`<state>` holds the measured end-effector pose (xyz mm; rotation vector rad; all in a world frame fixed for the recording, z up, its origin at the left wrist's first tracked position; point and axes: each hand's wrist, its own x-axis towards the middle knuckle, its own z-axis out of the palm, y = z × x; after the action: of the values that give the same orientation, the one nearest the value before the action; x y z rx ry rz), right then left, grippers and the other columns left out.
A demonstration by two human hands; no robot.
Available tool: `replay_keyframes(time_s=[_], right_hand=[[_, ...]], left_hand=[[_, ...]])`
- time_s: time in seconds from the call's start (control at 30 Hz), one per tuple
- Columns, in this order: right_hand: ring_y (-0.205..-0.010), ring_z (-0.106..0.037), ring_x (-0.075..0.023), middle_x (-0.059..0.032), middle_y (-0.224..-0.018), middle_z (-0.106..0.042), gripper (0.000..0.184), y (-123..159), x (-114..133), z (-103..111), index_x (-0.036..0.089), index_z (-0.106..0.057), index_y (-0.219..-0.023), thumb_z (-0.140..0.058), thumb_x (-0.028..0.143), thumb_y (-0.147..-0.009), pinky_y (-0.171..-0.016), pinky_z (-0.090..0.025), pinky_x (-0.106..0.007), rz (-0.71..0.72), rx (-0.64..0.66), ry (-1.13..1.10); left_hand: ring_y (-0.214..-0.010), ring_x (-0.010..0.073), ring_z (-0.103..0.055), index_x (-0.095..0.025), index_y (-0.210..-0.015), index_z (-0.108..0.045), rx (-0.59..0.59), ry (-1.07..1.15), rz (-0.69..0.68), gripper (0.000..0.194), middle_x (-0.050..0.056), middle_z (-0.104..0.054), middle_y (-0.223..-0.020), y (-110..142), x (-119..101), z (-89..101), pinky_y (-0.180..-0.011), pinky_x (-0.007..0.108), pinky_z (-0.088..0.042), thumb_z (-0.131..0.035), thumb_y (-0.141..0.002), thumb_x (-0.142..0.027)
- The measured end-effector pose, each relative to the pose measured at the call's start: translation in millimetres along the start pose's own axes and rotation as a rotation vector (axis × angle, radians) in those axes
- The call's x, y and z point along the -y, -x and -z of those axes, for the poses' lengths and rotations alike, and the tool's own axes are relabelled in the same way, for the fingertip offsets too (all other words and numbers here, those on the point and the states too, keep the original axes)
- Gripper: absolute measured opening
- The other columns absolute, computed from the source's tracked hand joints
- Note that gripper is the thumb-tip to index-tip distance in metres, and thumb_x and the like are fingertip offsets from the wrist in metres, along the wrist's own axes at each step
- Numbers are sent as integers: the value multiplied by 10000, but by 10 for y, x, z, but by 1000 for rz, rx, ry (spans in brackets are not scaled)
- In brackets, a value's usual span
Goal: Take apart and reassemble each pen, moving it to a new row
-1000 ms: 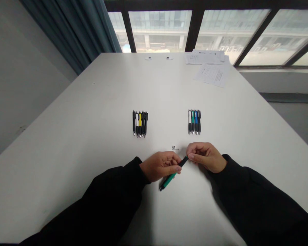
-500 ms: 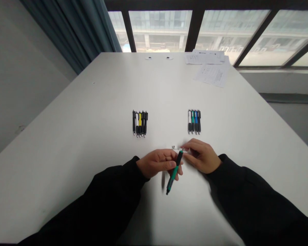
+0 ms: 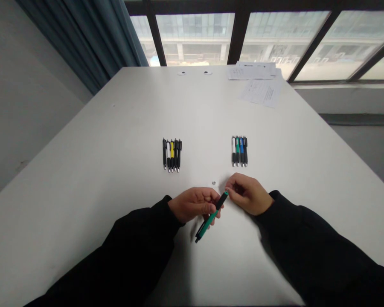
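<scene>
The left hand (image 3: 193,205) pinches the green pen (image 3: 206,224), best kept steady; the right hand (image 3: 248,195) has fingertips pressed together beside its upper end, contents unclear.

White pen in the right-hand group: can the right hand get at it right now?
Probably yes: the white pen lies just beyond the right hand, with seemingly bare tabletop between.

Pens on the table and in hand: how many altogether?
10: five side by side in the left group, four in the right group, and one green pen in the left hand.
</scene>
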<state>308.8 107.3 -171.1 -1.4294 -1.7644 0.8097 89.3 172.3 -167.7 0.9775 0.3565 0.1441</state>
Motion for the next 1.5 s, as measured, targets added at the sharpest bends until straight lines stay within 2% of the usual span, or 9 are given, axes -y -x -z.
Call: replay_keyframes(time_s=[0.07,0.13,0.2,0.3,0.5,1.03,1.5], right_hand=[[-444,-434,-92,22,-558,-541,214,19,-48,30,178,-575,-781,-616,366,-874,-423,-359,-226,-160,-26,-300],[-387,-422,-78,19,-560,-575,277,28,-94,59,176,-564,-776,-659,428,-841,-351,-318,-209,-274,-30,-540],[-359,-422,-67,7,-589,-607,326,28,-126,83,172,-556,-749,-705,458,-796,-315,-289,-198,-320,-12,-696],[-326,-398,-50,15,-550,-595,361,24,-139,102,160,-547,-691,-721,464,-780,-310,-254,-187,-334,38,-816],[-317,-389,-44,21,-504,-579,387,33,-133,101,155,-537,-626,-699,454,-809,-326,-240,-181,-337,62,-819],[-332,-388,-47,15,-508,-583,398,34,-132,92,149,-561,-629,-703,478,-802,-330,-241,-182,-339,60,-779],[-371,-427,-52,-9,-543,-623,370,19,-60,99,138,-613,-654,-746,464,-771,-343,-319,-176,-331,92,-683]], left_hand=[[-546,113,-621,-113,-883,-588,-3,-27,23,432,33,-644,-729,2,3,4,-507,203,-480,-789,-727,-463],[-553,109,-615,-116,-871,-581,-7,-62,54,449,33,-641,-739,1,3,7,-511,200,-468,-782,-725,-489],[-565,107,-609,-118,-863,-578,-8,-96,84,458,34,-640,-750,2,0,5,-515,199,-455,-775,-724,-508],[-583,110,-599,-122,-856,-579,-9,-129,110,461,34,-636,-752,6,-11,-8,-524,206,-443,-754,-735,-531],[-578,114,-583,-127,-834,-572,-20,-178,139,488,29,-625,-721,11,-19,-29,-548,231,-454,-725,-738,-580],[-575,111,-580,-130,-833,-575,-19,-192,155,442,19,-628,-700,14,-11,-22,-550,230,-455,-724,-757,-540],[-569,109,-574,-129,-824,-577,-33,-194,163,447,16,-623,-687,5,-20,-29,-554,235,-460,-726,-753,-545]])
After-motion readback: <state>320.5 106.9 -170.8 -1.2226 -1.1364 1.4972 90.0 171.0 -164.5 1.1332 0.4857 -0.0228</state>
